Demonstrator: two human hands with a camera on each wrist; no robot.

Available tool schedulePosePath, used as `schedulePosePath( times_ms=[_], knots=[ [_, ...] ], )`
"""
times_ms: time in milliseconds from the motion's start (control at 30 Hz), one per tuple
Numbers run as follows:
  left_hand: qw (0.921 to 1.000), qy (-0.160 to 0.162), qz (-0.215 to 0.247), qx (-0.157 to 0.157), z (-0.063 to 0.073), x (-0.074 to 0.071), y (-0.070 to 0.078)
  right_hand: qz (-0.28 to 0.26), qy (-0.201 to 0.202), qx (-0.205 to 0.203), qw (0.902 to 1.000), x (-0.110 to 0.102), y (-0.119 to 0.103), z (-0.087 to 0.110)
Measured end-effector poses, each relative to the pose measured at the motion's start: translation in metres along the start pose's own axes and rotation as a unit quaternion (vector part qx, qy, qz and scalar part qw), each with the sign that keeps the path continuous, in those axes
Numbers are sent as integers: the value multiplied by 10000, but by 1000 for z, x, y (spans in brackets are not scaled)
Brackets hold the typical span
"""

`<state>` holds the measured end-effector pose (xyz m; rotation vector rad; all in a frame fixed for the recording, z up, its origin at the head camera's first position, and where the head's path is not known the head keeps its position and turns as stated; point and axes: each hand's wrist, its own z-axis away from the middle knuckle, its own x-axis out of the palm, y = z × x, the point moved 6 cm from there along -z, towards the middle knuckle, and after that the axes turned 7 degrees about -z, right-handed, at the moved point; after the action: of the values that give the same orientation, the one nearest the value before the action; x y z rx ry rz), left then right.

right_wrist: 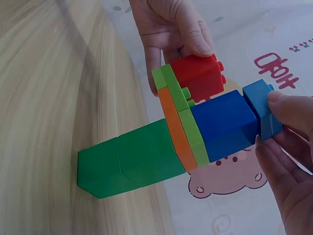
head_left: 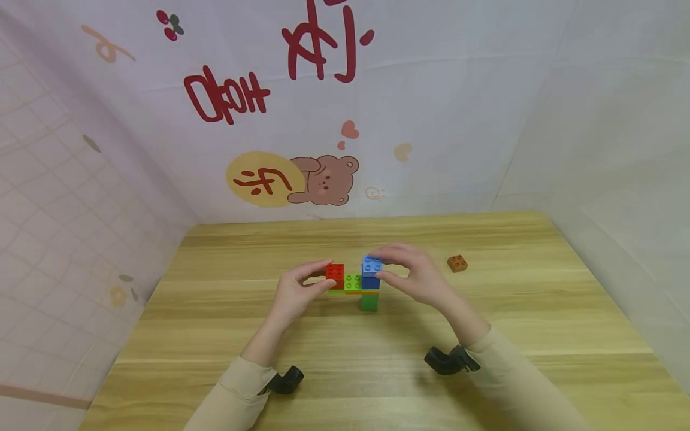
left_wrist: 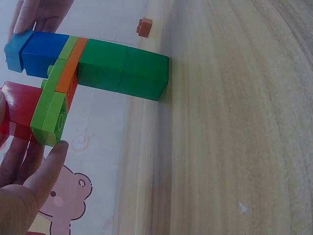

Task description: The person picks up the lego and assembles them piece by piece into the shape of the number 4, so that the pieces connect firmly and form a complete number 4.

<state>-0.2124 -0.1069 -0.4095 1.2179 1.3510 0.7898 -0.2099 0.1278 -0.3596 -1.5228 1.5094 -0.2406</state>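
A small tower of toy building bricks stands upright on the table. Its base is two stacked green bricks (right_wrist: 127, 159), topped by an orange plate (right_wrist: 177, 129) and lime-green pieces (head_left: 353, 282) that jut out to the left. On the overhang sits a red brick (head_left: 335, 273), pinched between the thumb and fingers of my left hand (head_left: 293, 292). Above the column is a dark blue brick (right_wrist: 225, 126). My right hand (head_left: 417, 276) grips a light blue brick (head_left: 372, 264) over it; in the right wrist view it is slightly tilted, with a thin gap along one edge.
A loose brown-orange brick (head_left: 457, 263) lies on the wooden table (head_left: 226, 323) to the right of the tower. Behind the table hangs a white printed cloth (head_left: 442, 114) with a bear and red characters. A black mount (head_left: 288, 380) juts from each wrist.
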Motion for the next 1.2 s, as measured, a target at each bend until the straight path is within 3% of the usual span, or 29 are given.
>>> schedulePosePath(
  times_ms=[400,1200],
  knots=[
    [10000,19,34,1,1,0,1,132,-175,-4,9998,2,1,-1],
    [9999,-1,131,85,4,1,-5,324,-141,-223,9991,3,-1,0]
  ],
)
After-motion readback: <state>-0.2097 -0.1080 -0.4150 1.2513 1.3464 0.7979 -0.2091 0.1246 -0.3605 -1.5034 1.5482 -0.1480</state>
